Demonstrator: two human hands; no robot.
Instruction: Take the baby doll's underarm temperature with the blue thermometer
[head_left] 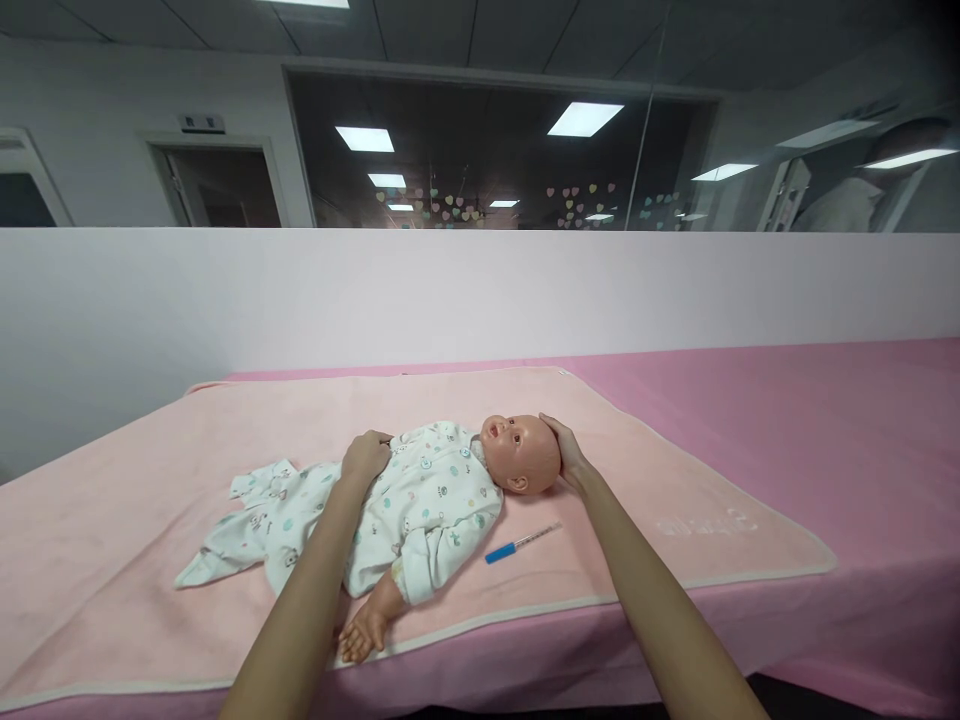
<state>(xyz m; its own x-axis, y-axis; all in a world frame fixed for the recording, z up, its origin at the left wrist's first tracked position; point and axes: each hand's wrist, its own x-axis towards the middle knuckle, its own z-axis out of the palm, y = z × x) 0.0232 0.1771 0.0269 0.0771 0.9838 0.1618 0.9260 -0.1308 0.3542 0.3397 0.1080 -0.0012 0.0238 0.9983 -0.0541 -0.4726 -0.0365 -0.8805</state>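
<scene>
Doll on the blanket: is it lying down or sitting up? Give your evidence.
Lying down: the doll is stretched along the peach blanket, its front facing up, with the right hand against its head.

One left hand, one right hand, one doll, one blanket and seemingly one thermometer are showing.

My left forearm, at 7 o'clock, is bare along all that shows, smooth and slender, broadest at the bottom edge and slimming evenly toward my left hand at 8 o'clock. That hand is bare too, with a softly rounded back; its fingertips are hard to make out. At 5 o'clock, my right forearm is equally bare, long and tapering. My right hand, bare at 4 o'clock, looks slim, its fingers mostly hidden.
</scene>
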